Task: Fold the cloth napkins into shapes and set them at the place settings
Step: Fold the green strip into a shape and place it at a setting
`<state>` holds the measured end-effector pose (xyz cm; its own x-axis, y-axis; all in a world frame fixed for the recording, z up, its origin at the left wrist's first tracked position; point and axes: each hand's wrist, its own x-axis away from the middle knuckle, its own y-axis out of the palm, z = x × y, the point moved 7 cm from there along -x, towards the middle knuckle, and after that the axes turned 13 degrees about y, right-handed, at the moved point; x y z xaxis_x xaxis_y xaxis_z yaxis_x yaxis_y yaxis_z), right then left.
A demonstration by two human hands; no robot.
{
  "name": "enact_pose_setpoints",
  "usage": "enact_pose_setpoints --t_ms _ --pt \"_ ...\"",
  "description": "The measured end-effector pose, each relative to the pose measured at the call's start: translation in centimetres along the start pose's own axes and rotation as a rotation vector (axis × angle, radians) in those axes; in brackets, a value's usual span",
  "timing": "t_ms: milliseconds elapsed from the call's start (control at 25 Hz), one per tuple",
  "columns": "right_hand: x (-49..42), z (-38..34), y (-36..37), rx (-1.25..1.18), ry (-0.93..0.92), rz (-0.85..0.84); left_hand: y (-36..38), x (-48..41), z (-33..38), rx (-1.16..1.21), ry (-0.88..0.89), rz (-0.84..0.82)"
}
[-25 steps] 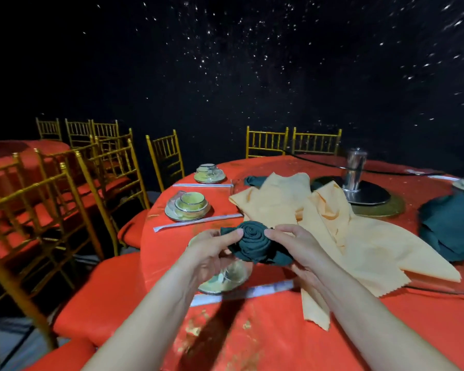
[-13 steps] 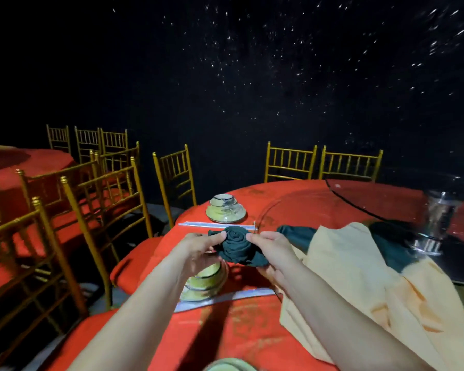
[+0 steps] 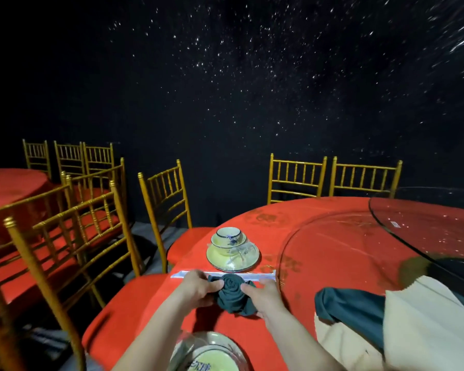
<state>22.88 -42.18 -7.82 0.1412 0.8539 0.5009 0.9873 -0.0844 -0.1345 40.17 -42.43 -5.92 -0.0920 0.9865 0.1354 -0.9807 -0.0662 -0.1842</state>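
A dark green napkin rolled into a rose shape is between my two hands above the red tablecloth. My left hand pinches its left side and my right hand grips its right side. Just beyond it lies a wrapped pair of chopsticks. Farther back stands a place setting: a small cup on a saucer and plate. At the right lie an unfolded dark green napkin and cream napkins.
A glass turntable covers the table's right part. Another plate under a glass bowl sits at the bottom edge. Gold chairs with red seats crowd the left, two more stand behind the table. A second red table is far left.
My view has shifted left along the table; both hands carried the rose napkin toward the farther cup-and-plate setting, and it is now low over the cloth by the chopsticks.
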Motion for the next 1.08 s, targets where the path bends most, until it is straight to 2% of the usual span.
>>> enact_pose_setpoints --t_ms 120,200,280,400,680,920,1080 --pt "-1.2 0.9 0.6 0.14 -0.014 0.055 0.0 -0.9 -1.9 0.025 -0.024 -0.032" --pt "-1.3 0.8 0.7 0.208 -0.041 0.076 -0.9 -1.2 -2.9 0.039 -0.047 0.016" --pt "-1.2 0.4 0.6 0.263 -0.069 0.103 -2.0 -1.3 -3.4 -0.061 -0.039 0.065" --pt "0.0 -0.6 0.5 0.422 -0.115 0.141 -3.4 -0.5 -2.4 -0.216 0.003 0.111" --pt "7.3 -2.3 -0.9 0.583 -0.288 0.08 -4.2 6.5 2.5 -0.205 0.109 0.183" --pt "17.6 -0.5 -5.5 0.638 -0.525 0.072 1.7 14.7 7.3 -0.316 0.292 0.169" --pt "23.7 2.4 -11.1 0.623 -0.609 0.087 7.4 21.4 9.0 -0.339 0.43 0.076"
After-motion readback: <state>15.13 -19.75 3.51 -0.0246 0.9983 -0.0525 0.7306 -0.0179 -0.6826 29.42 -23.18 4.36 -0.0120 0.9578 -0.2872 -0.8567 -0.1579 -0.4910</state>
